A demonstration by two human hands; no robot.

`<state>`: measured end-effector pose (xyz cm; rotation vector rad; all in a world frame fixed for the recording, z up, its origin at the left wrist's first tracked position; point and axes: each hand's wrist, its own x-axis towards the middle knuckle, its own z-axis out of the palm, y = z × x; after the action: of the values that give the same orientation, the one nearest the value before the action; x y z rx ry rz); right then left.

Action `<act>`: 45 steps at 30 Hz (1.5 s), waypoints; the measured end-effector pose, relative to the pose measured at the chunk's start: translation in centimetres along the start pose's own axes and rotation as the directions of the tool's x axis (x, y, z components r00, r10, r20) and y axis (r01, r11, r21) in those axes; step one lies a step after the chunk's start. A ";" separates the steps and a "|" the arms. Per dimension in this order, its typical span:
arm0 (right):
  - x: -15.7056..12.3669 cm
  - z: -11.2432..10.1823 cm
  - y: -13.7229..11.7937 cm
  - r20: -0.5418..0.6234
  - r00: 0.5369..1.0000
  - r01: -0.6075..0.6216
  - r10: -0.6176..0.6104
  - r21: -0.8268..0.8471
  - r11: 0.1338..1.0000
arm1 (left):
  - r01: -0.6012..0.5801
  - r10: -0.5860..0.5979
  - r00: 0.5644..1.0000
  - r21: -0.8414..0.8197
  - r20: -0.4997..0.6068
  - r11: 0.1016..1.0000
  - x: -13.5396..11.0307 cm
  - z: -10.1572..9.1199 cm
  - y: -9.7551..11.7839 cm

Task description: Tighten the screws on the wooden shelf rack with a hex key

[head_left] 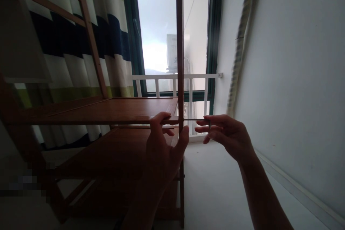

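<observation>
A brown wooden shelf unit (107,109) stands in front of me, with a slim upright post (179,43) at its right front corner. My left hand (161,143) grips the front edge of the upper shelf board where it meets that post, fingers curled over the board and thumb against the post. My right hand (226,133) is just right of the post, fingers pinched on a thin metal tool (195,119) whose shaft runs level into the post at shelf height. A lower shelf board (113,154) lies beneath.
A striped curtain (81,25) hangs behind the shelf at the left. A tall window (161,25) with a white railing (175,82) is straight ahead. A white wall (296,79) runs along the right, with pale floor (215,187) below it.
</observation>
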<state>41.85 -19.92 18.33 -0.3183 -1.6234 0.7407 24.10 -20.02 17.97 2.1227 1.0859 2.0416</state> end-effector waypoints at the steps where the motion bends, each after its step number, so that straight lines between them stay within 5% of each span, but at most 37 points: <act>1: 0.0 0.1 0.1 -0.025 1.000 0.011 -0.011 -0.006 1.000 | -0.002 0.002 1.000 -0.007 -0.003 1.000 0.0 0.0 0.0; 5: 0.2 1.9 -0.1 -0.195 0.980 0.038 -0.044 -0.033 0.999 | -0.034 0.034 0.999 -0.017 -0.010 0.999 0.0 0.1 -0.2; 8: 0.4 3.8 -0.4 -0.395 0.916 -0.052 0.070 0.058 0.997 | -0.044 0.044 0.999 -0.002 -0.011 0.999 0.0 0.1 -0.3; 12: 0.5 4.8 -0.1 -0.308 0.911 -0.175 0.274 0.313 0.933 | -0.040 0.040 0.999 0.007 -0.005 0.999 0.1 0.1 -0.4; 18: 0.6 3.0 0.5 -0.329 0.944 0.026 -0.019 0.019 0.999 | -0.016 0.016 1.000 0.000 -0.001 1.000 0.0 0.0 -0.2; 22: 0.5 2.1 0.5 -0.276 0.961 -0.002 -0.023 -0.090 0.996 | 0.011 -0.011 1.000 0.013 -0.005 1.000 -0.1 0.0 0.0; 29: 0.2 4.2 -0.6 -0.151 0.946 -0.220 0.286 0.348 0.911 | -0.034 0.034 0.999 0.016 -0.011 0.999 0.1 0.0 0.0; 33: 0.3 3.2 -0.5 -0.199 0.968 -0.101 0.152 0.245 0.964 | -0.026 0.026 1.000 0.009 0.002 1.000 0.0 0.0 -0.1; 39: 0.3 0.4 1.1 0.017 1.000 -0.009 0.007 0.139 0.990 | -0.009 0.009 1.000 -0.010 -0.004 1.000 0.0 0.0 0.0; 42: 0.3 1.2 1.3 -0.056 0.998 0.004 0.005 0.161 0.987 | -0.012 0.012 1.000 -0.015 0.002 1.000 0.0 0.0 -0.1; 45: 0.4 3.1 0.7 -0.257 0.966 0.015 0.034 0.186 0.982 | -0.025 0.025 1.000 -0.024 -0.007 0.999 0.0 0.1 -0.1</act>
<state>38.69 -20.01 18.07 -0.2751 -1.2961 0.8163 24.10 -19.87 17.91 2.1302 1.0353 2.0635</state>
